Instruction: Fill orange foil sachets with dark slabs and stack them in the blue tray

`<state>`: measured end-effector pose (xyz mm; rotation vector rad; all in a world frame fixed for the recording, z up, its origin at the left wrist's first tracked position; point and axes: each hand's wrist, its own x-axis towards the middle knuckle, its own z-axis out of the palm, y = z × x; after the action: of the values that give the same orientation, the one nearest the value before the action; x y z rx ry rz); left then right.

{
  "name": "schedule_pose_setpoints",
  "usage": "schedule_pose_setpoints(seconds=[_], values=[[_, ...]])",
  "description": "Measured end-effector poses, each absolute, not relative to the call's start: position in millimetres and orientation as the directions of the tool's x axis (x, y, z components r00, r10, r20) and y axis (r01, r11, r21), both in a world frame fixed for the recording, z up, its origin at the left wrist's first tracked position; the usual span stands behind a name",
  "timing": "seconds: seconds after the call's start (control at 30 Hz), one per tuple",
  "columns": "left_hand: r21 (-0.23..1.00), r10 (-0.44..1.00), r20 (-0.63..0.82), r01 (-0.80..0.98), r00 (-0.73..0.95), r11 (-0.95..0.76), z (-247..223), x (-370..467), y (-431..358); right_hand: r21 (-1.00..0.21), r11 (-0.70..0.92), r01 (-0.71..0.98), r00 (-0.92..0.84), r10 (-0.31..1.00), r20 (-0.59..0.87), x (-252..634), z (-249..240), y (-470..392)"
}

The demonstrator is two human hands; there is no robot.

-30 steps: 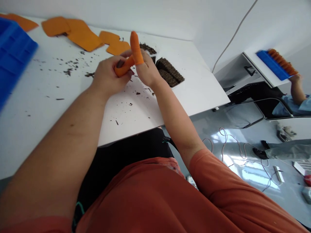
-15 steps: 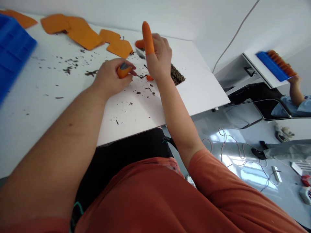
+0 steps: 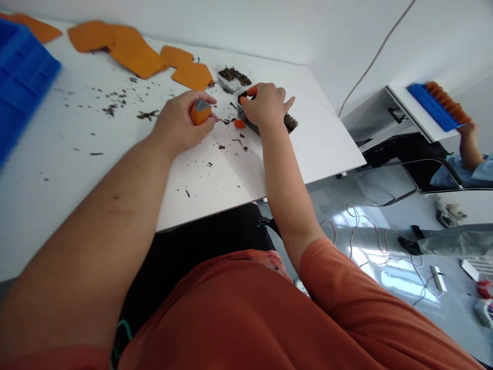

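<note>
My left hand [image 3: 181, 118] is curled around a short orange thing with a grey end [image 3: 199, 113], just above the table. Orange finger covers sit on the thumb and forefinger of my right hand [image 3: 267, 105]. These two fingertips are close together inside a clear box [image 3: 252, 123] with dark contents; whatever lies between them is hidden. Partly behind this hand lie tightly lined-up thin brown sticks [image 3: 291, 123]. A second clear container [image 3: 233, 79] holds dark brown bits. Near the box is a small orange piece [image 3: 239, 124].
Dark scraps [image 3: 146, 115] are scattered over the white table [image 3: 215, 180]. Orange sheets [image 3: 134, 54] lie along the wall, and a blue crate [image 3: 26, 77] stands at the left. At right, another person's hand [image 3: 467, 127] touches orange items in a blue tray [image 3: 431, 106].
My right hand has come down and slightly right, its raised forefinger now lowered into the box. The container of brown bits has come into sight behind it. My left hand stays nearly still.
</note>
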<state>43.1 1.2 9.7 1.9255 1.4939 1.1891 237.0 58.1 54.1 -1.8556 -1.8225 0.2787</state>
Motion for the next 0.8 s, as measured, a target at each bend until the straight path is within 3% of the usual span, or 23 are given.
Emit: schedule_pose_setpoints(seconds=[0.3, 0.57, 0.8], values=[[0.731, 0.934, 0.347, 0.599, 0.087, -0.327, 11.1, 42.3, 0.8, -0.454, 0.025, 0.891, 0.053, 0.986, 0.158, 237.5, 64.3, 52.4], [0.751, 0.95, 0.293, 0.59, 0.104, -0.296, 11.3, 42.8, -0.1, -0.535, 0.232, 0.813, -0.215, 0.972, 0.096, 239.9, 68.1, 46.2], [0.732, 0.936, 0.34, 0.601, 0.088, -0.322, 5.3, 41.0, 5.2, -0.535, 0.366, 0.761, -0.352, 0.926, 0.133, 239.0, 66.6, 39.4]])
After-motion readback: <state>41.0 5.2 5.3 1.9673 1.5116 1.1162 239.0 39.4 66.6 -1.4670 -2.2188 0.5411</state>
